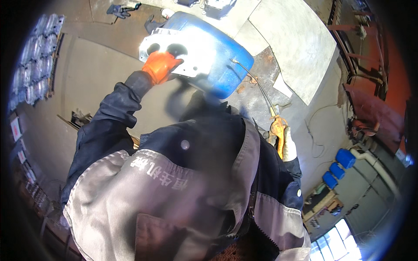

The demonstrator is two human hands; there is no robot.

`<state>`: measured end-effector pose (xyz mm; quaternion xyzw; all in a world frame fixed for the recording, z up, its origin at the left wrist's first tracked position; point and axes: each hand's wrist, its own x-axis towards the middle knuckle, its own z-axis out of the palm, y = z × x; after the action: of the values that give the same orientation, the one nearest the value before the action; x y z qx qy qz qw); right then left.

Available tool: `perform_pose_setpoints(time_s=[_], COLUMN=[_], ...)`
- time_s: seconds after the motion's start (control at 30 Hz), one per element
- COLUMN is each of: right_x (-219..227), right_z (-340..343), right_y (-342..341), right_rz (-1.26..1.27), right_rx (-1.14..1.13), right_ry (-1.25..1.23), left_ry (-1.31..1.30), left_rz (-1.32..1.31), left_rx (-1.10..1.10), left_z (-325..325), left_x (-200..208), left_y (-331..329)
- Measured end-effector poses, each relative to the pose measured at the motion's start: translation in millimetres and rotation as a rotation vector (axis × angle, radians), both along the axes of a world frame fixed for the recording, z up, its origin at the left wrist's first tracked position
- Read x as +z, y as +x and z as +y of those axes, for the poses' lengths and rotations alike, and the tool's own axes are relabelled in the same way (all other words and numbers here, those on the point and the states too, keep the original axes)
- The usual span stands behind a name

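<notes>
A pale metal casting (189,69) with large round holes lies on a blue plastic drum (235,78); strong glare washes out much of both. My left hand (161,66), in an orange glove, grips the casting's near edge by the round holes. At the right, my right hand (289,145), in a pale glove, is closed around a yellow-handled gun (278,127) with a long thin metal tube (260,85). The tube's bent tip is over the drum's right part, apart from the casting. Some right fingers are hidden behind the handle.
Dark gloves (122,10) lie beyond the drum, and more metal castings (217,6) sit at the far edge. Stacked metal parts (37,58) stand at the left. Pale sheets (296,43) cover the floor at right, where a thin hose (311,135) trails.
</notes>
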<state>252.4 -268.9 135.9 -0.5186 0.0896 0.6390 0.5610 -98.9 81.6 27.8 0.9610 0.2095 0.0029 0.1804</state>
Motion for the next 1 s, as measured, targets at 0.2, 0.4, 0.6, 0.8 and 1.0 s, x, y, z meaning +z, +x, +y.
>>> perform_pose_setpoints(time_s=[0.2, 0.4, 0.6, 0.8, 1.0], right_x=[17.3, 20.4, 16.8, 3.5, -41.1], right_z=[33.9, 51.1, 47.1, 30.3, 10.3], right_y=[-3.0, -9.4, -10.4, 14.3, 22.8], right_rz=[-0.053, -0.143, -0.100, -0.051, -0.105], right_rx=[0.097, 0.104, 0.069, 0.088, -0.070], right_ry=[-0.154, -0.170, -0.110, -0.002, -0.001], left_ry=[0.008, 0.038, -0.104, -0.817, -1.263], left_rz=[-0.043, -0.143, -0.145, -0.358, -0.415], left_rx=[0.000, 0.003, 0.136, 0.276, 0.635], left_z=[5.8, 6.3, 9.3, 50.3, 59.9], left_x=[-0.9, -11.8, -2.9, -15.1, -126.1], left_y=[-1.6, -6.0, 17.9, 40.9, 26.6])
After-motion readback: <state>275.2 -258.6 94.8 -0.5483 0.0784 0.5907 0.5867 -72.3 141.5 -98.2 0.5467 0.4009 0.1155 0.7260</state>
